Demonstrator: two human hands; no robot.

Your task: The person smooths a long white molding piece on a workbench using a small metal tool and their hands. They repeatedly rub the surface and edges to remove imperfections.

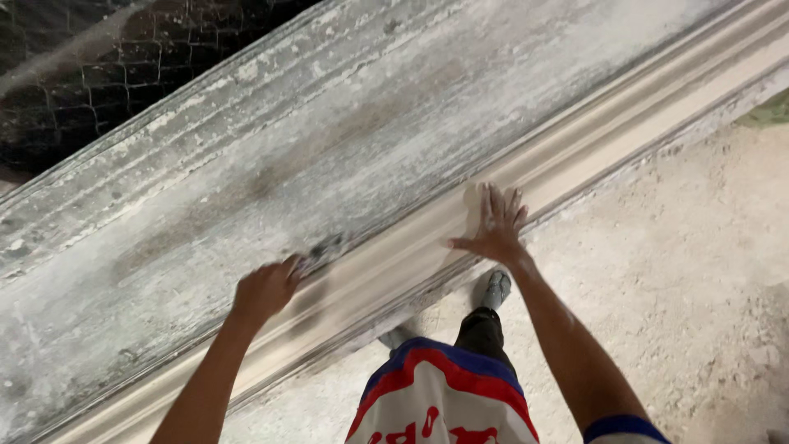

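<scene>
A long pale plaster moulding [575,148] with stepped ridges runs diagonally along the near edge of a wide, dusty grey work slab [329,140]. My left hand [265,289] is closed around a small dark tool [322,251], blurred, whose tip touches the moulding's upper edge. My right hand [496,226] lies flat on the moulding with its fingers spread, holding nothing. Both forearms reach out from below.
Wire mesh [99,74] over a dark area lies beyond the slab at the top left. A dusty whitish floor [699,271] spreads to the right. My legs, a grey shoe [495,289] and my white, red and blue shirt [436,403] show under the slab's edge.
</scene>
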